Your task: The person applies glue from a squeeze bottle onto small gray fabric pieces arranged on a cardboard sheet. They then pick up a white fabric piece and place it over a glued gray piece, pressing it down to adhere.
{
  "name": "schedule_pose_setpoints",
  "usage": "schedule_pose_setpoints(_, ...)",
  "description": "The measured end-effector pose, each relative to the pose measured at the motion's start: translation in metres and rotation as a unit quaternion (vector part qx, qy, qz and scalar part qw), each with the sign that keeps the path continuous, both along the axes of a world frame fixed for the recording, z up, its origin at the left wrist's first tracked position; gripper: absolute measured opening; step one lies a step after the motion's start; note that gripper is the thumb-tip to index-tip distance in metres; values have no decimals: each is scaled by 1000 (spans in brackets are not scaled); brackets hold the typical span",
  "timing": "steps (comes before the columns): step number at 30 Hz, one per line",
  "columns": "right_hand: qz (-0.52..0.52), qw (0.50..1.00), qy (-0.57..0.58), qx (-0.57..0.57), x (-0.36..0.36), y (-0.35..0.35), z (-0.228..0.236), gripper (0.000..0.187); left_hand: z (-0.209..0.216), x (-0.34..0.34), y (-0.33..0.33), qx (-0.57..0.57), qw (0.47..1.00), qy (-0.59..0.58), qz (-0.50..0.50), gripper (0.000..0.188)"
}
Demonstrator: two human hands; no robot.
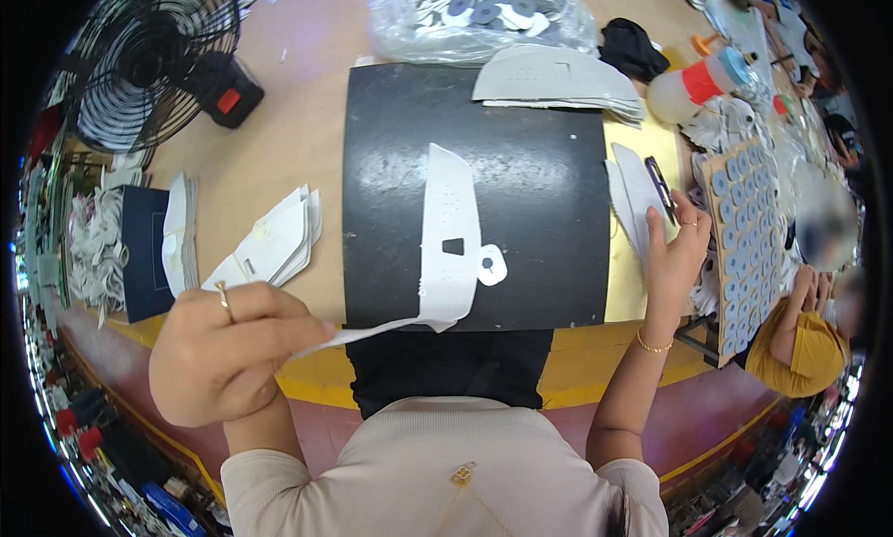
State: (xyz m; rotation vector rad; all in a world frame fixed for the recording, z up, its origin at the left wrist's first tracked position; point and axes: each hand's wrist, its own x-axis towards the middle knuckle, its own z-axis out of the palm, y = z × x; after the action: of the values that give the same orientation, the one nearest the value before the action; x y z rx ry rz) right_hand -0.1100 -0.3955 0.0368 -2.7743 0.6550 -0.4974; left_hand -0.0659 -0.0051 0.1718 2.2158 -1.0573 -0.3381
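My left hand pinches the end of a thin white strip, lifted at the near left of a black board. The strip runs to the lower end of a long white shoe-upper-like piece lying on the board; whether the two are one piece I cannot tell. That piece has a dark cut-out and small holes. Beside it rests a small white rounded patch with a dark hole. At the right, my right hand has its thumb and fingers apart, by dark thread snips and white cut pieces.
Stacked white pieces and a plastic bag of round parts lie at the back. A black fan stands far left; more white stacks sit below it. Rightward are a bottle, a board of grey discs and another person.
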Motion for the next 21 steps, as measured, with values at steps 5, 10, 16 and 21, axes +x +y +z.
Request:
schedule_pose_setpoints(5, 373, 896, 18, 240, 24, 75, 28, 33, 18, -2, 13, -27, 998, -26, 48, 35)
schedule_pose_setpoints(10, 534, 835, 34, 128, 41, 130, 33, 34, 28, 1, 17, -40, 997, -40, 59, 34)
schedule_pose_setpoints(16, 503, 854, -58, 117, 85, 128, 74, 29, 36, -18, 49, -43, 993, -56, 91, 31)
schedule_pose_setpoints(21, 566, 813, -80, 109, 97, 132, 89, 23, 40, -34, 65, -54, 982, -99, 151, 32)
